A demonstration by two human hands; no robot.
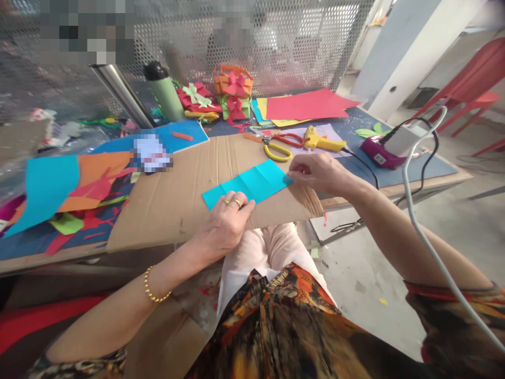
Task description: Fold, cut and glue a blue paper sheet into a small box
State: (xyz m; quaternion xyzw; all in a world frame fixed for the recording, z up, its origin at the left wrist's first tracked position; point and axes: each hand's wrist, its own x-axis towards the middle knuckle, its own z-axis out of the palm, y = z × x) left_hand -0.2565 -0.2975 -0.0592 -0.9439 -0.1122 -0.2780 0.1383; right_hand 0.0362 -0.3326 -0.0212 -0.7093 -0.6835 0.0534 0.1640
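Note:
A bright blue strip of paper (248,181) with crosswise creases lies at a slant on a flat sheet of brown cardboard (177,205). My left hand (229,218), with rings on it, is closed at the strip's near left edge; its fingertips are partly hidden. At the right end, my right hand (315,172) pinches the paper's corner between thumb and fingers. Just beyond the strip are scissors (278,145) with a red and a yellow handle. A yellow glue gun (321,141) rests to their right.
Coloured paper scraps (90,195) cover the table's left side, beside a phone (152,152). Behind stand a green bottle (165,95), small paper baskets (234,92) and red sheets (307,105). A purple power block (382,152) sits right; a white cable (414,210) hangs near my right arm.

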